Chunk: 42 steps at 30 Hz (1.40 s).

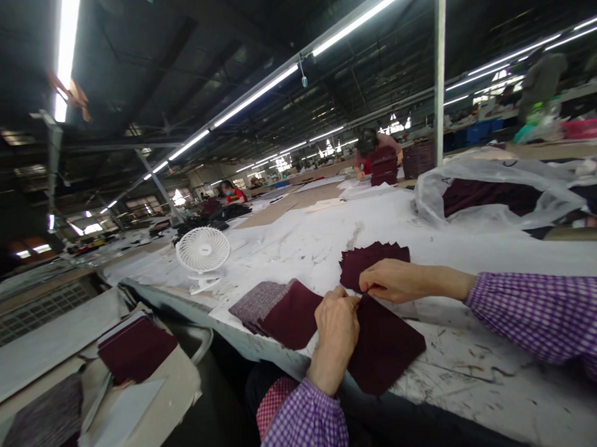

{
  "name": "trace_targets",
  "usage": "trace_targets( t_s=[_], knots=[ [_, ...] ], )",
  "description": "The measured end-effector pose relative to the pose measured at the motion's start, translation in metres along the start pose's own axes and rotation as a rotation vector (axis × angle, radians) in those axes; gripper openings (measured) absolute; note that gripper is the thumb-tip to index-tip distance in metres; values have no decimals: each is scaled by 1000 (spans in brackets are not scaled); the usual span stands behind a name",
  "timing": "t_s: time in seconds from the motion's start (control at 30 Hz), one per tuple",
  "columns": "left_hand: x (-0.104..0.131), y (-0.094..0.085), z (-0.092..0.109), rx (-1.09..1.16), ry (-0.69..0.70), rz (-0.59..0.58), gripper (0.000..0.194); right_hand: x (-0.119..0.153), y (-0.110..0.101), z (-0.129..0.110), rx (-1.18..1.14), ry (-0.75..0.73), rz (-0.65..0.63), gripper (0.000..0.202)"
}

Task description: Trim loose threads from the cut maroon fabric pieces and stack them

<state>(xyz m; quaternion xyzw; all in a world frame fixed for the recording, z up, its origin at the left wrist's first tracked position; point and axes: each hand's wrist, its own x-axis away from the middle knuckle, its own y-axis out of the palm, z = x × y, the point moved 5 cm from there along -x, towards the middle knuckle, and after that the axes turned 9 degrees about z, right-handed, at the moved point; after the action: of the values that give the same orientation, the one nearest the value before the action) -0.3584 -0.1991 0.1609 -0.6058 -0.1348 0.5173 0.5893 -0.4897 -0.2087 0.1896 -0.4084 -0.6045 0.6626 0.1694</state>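
Note:
A dark maroon fabric piece (385, 346) lies at the front edge of the white table, its near corner reaching over the edge. My left hand (338, 325) is closed at its upper left corner, thumb and fingers pinched on the cloth. Close beside it, my right hand (389, 280) pinches at the top of the same piece; the fingertips are partly hidden. Behind my right hand lies a fanned stack of maroon pieces (375, 251) with jagged edges. Left of my left hand rests a stack of maroon fabric (293, 317), with grey speckled pieces (257, 302) next to it.
A small white fan (202, 250) stands on the table at left. A clear plastic bag (427, 197) with maroon cloth lies at right. More fabric pieces (138, 352) sit on a lower board at left. Across the table a person (392, 148) bends over a maroon stack.

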Motion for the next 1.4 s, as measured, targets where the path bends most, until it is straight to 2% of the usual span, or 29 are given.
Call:
trace_targets(
  t_s=[0.17, 0.4, 0.63, 0.73, 0.8, 0.93, 1.0, 1.1, 1.2, 1.4],
  knots=[
    [0, 2, -1, 5, 4, 2, 31, 1, 7, 3, 38, -29, 6, 15],
    [1, 6, -4, 44, 31, 22, 32, 6, 18, -6, 280, -303, 39, 22],
    [3, 5, -2, 57, 90, -8, 36, 19, 23, -11, 357, -382, 83, 22],
    [4, 6, -3, 67, 100, 9, 37, 24, 20, -5, 372, -354, 77, 23],
    [5, 7, -3, 72, 104, 15, 37, 24, 13, -2, 343, -282, 84, 30],
    [4, 8, -2, 70, 93, 15, 38, 16, 0, -9, 94, -110, 132, 36],
    [3, 6, -1, 60, 86, 16, 37, 13, 2, -17, -47, -59, 107, 31],
    [5, -1, -4, 70, 65, 5, 31, 11, 10, -23, -121, 6, 68, 28],
    [10, -8, -18, 134, 17, -4, 26, 11, 14, -22, -161, 11, 62, 31],
    [24, -17, -45, 227, 13, 110, 23, 13, 14, -22, -195, -58, 29, 34]
  ],
)
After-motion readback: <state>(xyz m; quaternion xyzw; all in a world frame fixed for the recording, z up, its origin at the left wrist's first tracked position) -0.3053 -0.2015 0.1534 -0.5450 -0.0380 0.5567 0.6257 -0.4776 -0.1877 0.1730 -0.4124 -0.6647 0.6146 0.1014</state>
